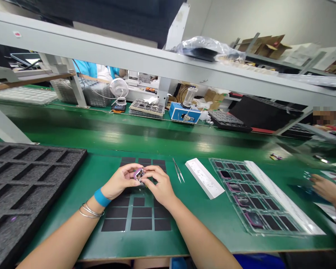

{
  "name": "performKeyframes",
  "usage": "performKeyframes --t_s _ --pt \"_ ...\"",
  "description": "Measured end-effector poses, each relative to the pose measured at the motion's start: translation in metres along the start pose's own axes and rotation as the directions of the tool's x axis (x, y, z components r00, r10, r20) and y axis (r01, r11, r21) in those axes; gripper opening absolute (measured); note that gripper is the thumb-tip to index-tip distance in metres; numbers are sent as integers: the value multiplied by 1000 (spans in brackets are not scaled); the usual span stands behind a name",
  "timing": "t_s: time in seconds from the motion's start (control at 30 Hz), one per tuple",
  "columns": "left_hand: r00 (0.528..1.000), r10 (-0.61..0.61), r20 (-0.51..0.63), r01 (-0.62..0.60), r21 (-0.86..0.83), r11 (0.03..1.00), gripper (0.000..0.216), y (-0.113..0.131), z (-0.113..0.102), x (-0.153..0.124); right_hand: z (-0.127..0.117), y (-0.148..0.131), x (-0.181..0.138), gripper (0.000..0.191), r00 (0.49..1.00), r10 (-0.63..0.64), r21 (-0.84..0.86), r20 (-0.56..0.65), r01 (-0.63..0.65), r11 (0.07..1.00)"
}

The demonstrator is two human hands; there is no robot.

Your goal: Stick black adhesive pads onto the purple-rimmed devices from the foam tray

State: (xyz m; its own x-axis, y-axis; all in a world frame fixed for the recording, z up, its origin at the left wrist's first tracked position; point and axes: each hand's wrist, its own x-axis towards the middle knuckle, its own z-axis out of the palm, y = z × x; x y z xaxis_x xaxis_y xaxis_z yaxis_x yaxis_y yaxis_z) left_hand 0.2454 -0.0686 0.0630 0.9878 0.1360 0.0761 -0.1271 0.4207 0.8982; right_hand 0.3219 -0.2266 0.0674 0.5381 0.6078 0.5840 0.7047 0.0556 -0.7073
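Observation:
A small purple-framed electronic device [139, 174], shaped like a watch case with its inner parts showing, is between my two hands. My left hand [122, 179] grips it from the left with thumb and fingers. From the right, the closed fingers of my right hand [160, 184] pinch at its edge. Whether those fingertips hold a smaller part, I cannot make out. Black rectangular pads [141, 213] lie in rows on the green table below. Steel tweezers [178, 171] rest right of my hands, beside a white strip block [205, 178] dotted with tiny dark pieces.
A clear tray [233, 198] holds several purple-framed devices at right. A black foam tray [75, 164] with compartments fills the left. Another person's hand [326, 186] works at far right. Behind stand a small white fan [119, 88], a blue box [184, 113] and a shelf beam [123, 52].

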Motion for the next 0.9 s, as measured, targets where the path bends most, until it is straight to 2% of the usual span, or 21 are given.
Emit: performKeyframes --t_s 0.23,0.5,0.9 --pt "1000 -5 0 5 -11 1000 47 0 0 0 2 1 0 7 998 -44 44 -51 46 998" --pt "1000 -7 -13 6 -24 1000 47 -1 0 -1 2 2 -1 7 998 -39 49 -39 41 998" --pt "998 -45 -46 45 -7 999 48 -5 0 0 -5 3 4 3 993 80 64 87 -86 994"
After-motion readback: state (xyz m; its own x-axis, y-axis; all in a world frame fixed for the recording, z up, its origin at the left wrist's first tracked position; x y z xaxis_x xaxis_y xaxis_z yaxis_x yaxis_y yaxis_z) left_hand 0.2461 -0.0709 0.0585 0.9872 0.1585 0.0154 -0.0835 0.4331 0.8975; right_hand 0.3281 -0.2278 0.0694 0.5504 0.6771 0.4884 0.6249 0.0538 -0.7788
